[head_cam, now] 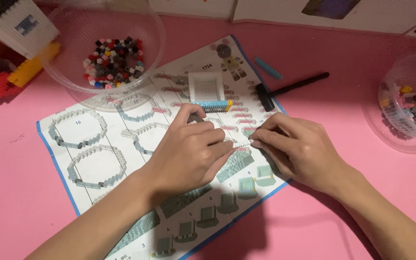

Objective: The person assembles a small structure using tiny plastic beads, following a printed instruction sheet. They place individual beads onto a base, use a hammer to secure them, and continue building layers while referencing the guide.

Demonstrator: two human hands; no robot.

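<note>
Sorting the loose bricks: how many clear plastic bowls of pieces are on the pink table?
2. One clear bowl sits top left, beside the instruction sheet; the other bowl is at the right edge, partly cut off. More may lie outside the view.

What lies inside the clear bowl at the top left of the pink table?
The clear bowl holds a heap of small building bricks in red, black, grey, white and some blue. Whatever lies under the heap is hidden.
</note>
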